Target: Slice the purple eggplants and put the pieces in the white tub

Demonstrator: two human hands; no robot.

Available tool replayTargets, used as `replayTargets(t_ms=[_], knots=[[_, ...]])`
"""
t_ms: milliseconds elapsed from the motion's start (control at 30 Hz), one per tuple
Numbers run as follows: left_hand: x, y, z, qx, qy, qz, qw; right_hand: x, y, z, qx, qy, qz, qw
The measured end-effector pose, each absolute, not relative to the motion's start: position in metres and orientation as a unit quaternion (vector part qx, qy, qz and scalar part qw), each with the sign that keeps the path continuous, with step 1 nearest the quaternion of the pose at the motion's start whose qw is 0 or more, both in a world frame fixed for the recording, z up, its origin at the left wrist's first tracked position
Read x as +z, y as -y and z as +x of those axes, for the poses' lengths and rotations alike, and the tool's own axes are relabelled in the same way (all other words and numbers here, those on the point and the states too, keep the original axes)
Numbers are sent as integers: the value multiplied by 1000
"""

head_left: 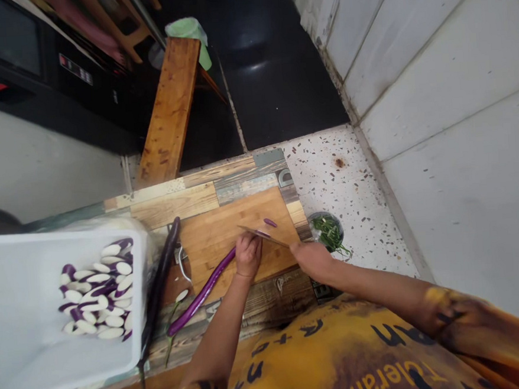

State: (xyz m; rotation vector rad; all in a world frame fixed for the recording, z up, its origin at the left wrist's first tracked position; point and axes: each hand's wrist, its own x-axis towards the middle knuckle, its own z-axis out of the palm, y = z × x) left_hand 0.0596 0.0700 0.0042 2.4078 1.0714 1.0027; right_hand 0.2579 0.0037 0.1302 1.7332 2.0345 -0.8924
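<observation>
On the wooden cutting board [212, 221], my left hand [248, 254] is closed around one end of a long purple eggplant [204, 288], whose other end runs off the board toward me. My right hand [313, 260] grips a knife [269, 236], its blade lying across the eggplant's end beside my left fingers. A small purple eggplant piece [270, 223] lies on the board just past the blade. Left of the board, a darker whole eggplant [161, 284] rests along a white tub [137, 298] holding many cut eggplant pieces [100, 294].
A cut stem end [182, 295] lies left of the board. A round container of green trimmings [328, 231] stands on the speckled floor [352, 188] to the right. Beyond the table are a wooden bench [168, 106] and a green bin [204, 55]. A white wall [458, 115] bounds the right.
</observation>
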Motion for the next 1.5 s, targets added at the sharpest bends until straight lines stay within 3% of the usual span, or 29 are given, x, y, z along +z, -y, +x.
replayTargets(t_ms=[267, 767, 1500], knots=[[6, -63, 42, 324, -445, 820, 157, 112, -24, 254, -300, -683, 653, 131], [-1, -59, 40, 338, -420, 834, 118, 145, 7, 268, -259, -758, 567, 190], [6, -58, 42, 314, -416, 845, 114, 139, 17, 269, -232, -764, 573, 185]])
